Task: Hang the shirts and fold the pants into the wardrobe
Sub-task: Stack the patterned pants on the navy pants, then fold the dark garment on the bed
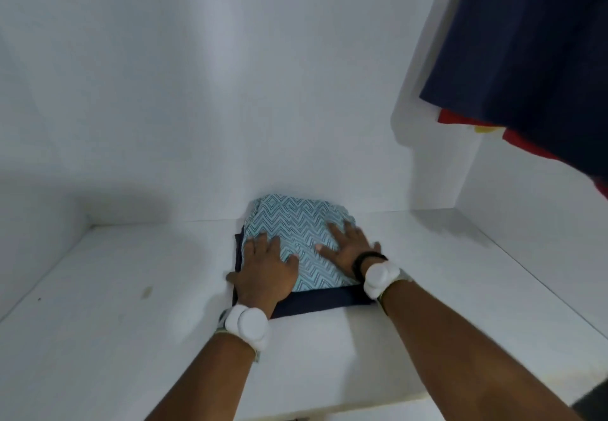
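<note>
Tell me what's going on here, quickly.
A person presses the left hand and the right hand flat on folded teal zigzag pants. These lie on a dark folded garment on the white wardrobe shelf. At the upper right a navy shirt hangs, with a red garment behind it.

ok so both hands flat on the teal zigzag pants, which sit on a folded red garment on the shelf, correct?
Not red: the head view shows the teal zigzag pants on a folded dark navy garment. Left hand and right hand lie flat on the pants, on the shelf.
</note>
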